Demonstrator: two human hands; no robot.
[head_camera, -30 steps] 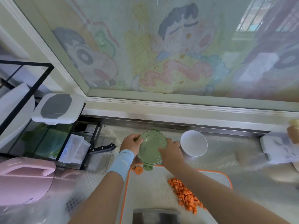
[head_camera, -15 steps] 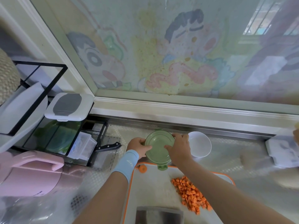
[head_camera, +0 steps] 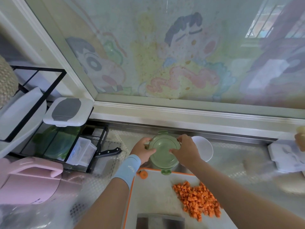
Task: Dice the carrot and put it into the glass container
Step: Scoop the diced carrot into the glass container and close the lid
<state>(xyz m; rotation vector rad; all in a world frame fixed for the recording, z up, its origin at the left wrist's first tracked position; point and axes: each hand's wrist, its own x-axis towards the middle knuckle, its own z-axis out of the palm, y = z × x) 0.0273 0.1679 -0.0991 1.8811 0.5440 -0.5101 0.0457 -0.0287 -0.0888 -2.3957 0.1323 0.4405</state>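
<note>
Head view, one frame.

- Container [head_camera: 165, 163]: stood on the tabletop [head_camera: 231, 159] at the board's 12 o'clock edge, touching or just overlapping it. Green lid [head_camera: 164, 152] sat on top; one green clasp hung at the lid's 6 o'clock, another showed at 12 o'clock.
- Left hand [head_camera: 142, 150]: reached in from 7 o'clock, forearm straight, blue wristband [head_camera: 127, 167] on the wrist. It gripped the lid at the 9 o'clock rim. Fingers [head_camera: 145, 140] were curled over the edge and the thumb lay flat on the lid top, pointing to 3 o'clock.
- Right hand [head_camera: 186, 151]: reached in from 5 o'clock. It gripped the lid at the 2–3 o'clock rim. Fingers [head_camera: 181, 138] were bent and bunched at the edge near a side clasp; the thumb pressed on the lid top, pointing to 9 o'clock. Thumb tips were near each other, not touching.
- Carrot dice [head_camera: 198, 199]: loose heap on the white board [head_camera: 156, 195], toward its 3–4 o'clock side, well apart from the container.
- Carrot end [head_camera: 143, 174]: at the board's 11 o'clock corner.
- White bowl [head_camera: 205, 150]: just beside the container at 3 o'clock, partly behind the right hand.
- Cleaver [head_camera: 160, 221]: flat at the board's 6 o'clock edge.
- Black knife [head_camera: 109, 152]: at 9 o'clock, by the rack [head_camera: 38, 70].
</note>
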